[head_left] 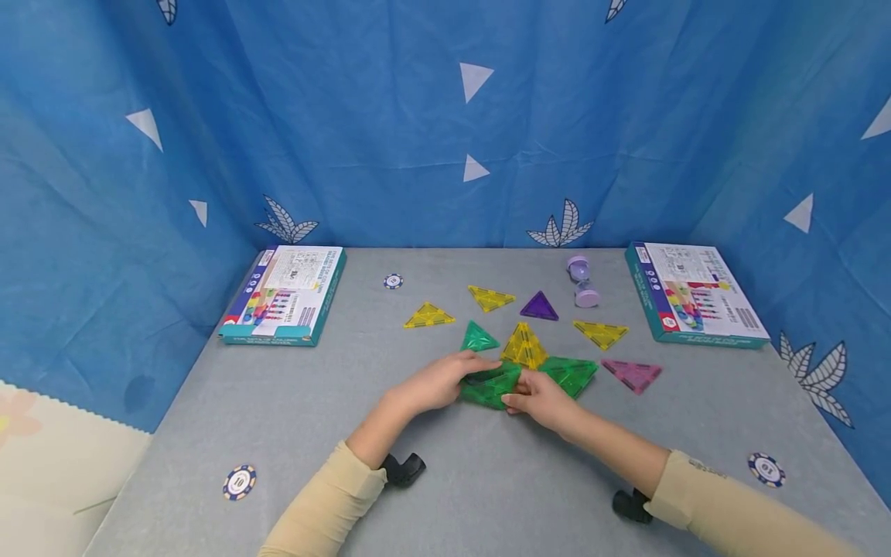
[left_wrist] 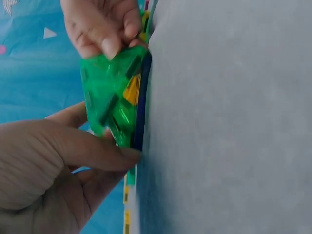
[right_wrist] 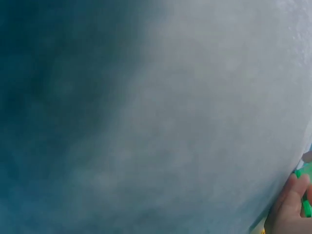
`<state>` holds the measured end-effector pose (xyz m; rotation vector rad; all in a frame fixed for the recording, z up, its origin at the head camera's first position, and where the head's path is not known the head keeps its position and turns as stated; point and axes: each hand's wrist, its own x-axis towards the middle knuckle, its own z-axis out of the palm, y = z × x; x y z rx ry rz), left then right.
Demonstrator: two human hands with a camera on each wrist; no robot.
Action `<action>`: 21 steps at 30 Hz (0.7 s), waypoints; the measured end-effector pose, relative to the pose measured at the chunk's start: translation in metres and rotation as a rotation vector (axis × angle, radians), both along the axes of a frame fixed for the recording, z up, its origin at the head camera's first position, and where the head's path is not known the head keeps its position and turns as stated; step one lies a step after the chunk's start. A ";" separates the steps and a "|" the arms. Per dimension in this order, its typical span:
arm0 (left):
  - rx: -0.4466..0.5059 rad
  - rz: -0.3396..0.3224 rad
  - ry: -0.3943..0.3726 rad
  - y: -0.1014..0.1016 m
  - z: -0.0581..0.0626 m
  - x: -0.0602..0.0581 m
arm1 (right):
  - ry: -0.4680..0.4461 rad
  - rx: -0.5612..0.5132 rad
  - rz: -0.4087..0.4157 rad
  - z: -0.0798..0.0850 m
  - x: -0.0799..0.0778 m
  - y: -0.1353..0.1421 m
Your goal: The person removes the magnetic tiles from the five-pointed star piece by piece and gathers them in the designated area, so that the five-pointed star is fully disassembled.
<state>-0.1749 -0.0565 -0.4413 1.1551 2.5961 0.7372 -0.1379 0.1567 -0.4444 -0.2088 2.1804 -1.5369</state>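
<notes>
In the head view, my left hand (head_left: pixel 440 381) and right hand (head_left: pixel 545 401) pinch green translucent magnetic tiles (head_left: pixel 493 391) from either side. The left wrist view shows the left thumb on the lower end of the green tiles (left_wrist: pixel 103 92), with the right fingers on the upper end. A dark blue strip (left_wrist: pixel 143 102) runs along their edge. Just behind stands a small yellow tile pyramid (head_left: pixel 524 346). More green tiles (head_left: pixel 572 374) lie beside my right hand, and a teal-green triangle (head_left: pixel 479 337) lies beyond my left. The right wrist view catches only fingers and green at its edge.
Yellow triangles (head_left: pixel 429 316) (head_left: pixel 491 298) (head_left: pixel 602 334), a purple triangle (head_left: pixel 539 306) and a pink triangle (head_left: pixel 632 375) lie around. Behind them is a lilac sand timer (head_left: pixel 582 282). Boxes (head_left: pixel 285 295) (head_left: pixel 696 294) stand at both sides, with poker chips (head_left: pixel 240 482) (head_left: pixel 766 469) nearer.
</notes>
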 end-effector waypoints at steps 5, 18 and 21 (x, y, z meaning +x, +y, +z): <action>0.027 0.019 -0.054 -0.003 -0.002 -0.004 | -0.009 0.009 0.008 0.000 0.001 0.001; 0.119 0.106 0.052 0.001 -0.016 -0.010 | 0.060 -0.026 0.219 0.036 0.002 0.009; 0.148 0.128 0.048 0.000 -0.015 -0.009 | 0.085 -0.101 0.185 0.060 -0.012 0.006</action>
